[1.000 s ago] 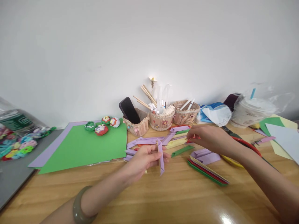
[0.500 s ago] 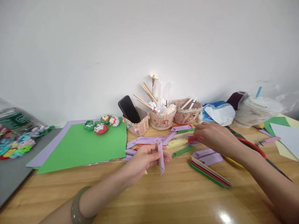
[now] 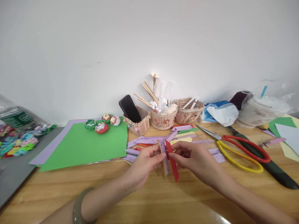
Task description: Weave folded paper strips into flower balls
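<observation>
My left hand [image 3: 148,160] is closed, thumb and fingers pinching a folded purple paper strip [image 3: 166,168] that stands nearly upright, with a pale yellow edge along its left side. Close on its right, my right hand [image 3: 192,157] grips a folded red paper strip [image 3: 173,166], tilted slightly. The two strips are side by side; I cannot tell whether they touch. Behind the hands lies a loose spread of folded strips, among them a purple one [image 3: 137,142] and a pale yellow one [image 3: 182,140]. My right hand and forearm hide part of the table.
Scissors [image 3: 220,138] with red and yellow handles lie at right over a dark-handled tool [image 3: 277,172]. Wooden-stick baskets [image 3: 163,119] line the wall, one holding a phone [image 3: 129,108]. Green paper [image 3: 86,146] with several paper flowers [image 3: 101,128] is at left; a lidded cup [image 3: 268,109] stands back right.
My right hand has come back from the strips near the scissors to beside my left hand, bringing a red strip. The left hand keeps its purple strip. The view shifted slightly.
</observation>
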Action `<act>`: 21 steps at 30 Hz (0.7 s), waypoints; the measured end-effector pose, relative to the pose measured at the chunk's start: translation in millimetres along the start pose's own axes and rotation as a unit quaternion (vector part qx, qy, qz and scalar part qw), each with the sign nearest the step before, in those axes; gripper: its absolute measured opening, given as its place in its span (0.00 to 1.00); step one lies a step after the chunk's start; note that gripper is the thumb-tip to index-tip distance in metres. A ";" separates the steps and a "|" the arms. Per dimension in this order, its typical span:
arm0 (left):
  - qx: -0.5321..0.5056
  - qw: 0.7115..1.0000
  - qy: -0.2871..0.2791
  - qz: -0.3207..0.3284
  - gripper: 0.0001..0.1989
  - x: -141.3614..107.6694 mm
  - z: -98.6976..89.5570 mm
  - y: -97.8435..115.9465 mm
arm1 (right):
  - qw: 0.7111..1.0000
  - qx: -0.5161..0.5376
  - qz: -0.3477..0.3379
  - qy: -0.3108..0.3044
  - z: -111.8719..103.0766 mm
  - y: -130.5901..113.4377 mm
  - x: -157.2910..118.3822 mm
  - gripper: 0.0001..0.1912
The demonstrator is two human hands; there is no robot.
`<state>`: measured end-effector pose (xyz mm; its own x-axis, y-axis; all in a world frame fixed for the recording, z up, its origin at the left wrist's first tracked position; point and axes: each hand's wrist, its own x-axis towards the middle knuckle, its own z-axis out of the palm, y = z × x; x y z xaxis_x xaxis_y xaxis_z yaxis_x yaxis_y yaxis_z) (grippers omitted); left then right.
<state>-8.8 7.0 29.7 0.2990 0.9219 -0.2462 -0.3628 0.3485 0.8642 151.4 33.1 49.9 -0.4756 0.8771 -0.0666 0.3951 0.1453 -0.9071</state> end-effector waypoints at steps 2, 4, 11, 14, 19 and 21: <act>-0.004 1.000 -0.002 -0.004 0.13 -0.2 1.6 -1.2 | 1.000 0.006 0.002 -0.011 3.2 2.7 0.8 0.09; -0.002 1.000 -0.003 -0.009 0.14 0.5 2.4 -2.1 | 1.000 0.017 0.003 -0.026 3.8 4.3 1.4 0.11; 0.029 0.999 -0.011 0.013 0.17 3.8 0.0 -4.7 | 0.999 0.012 -0.001 -0.039 6.1 4.1 1.6 0.16; 0.049 0.998 -0.027 0.031 0.15 3.3 -1.9 -4.6 | 0.998 -0.022 -0.031 -0.044 1.1 3.7 2.3 0.15; 0.063 0.998 0.017 0.026 0.12 2.0 -4.5 -3.7 | 0.948 -0.269 -0.152 0.073 -32.5 12.9 9.2 0.12; 0.062 0.997 0.029 0.021 0.10 2.3 -5.3 -3.2 | 0.909 -0.378 -0.168 0.050 -45.8 20.2 12.2 0.11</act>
<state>-11.6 8.9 24.1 0.2329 0.9449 -0.2299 -0.2608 0.2885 0.9213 189.6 67.7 49.8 -0.6100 0.7573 0.2331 0.6861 0.6520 -0.3227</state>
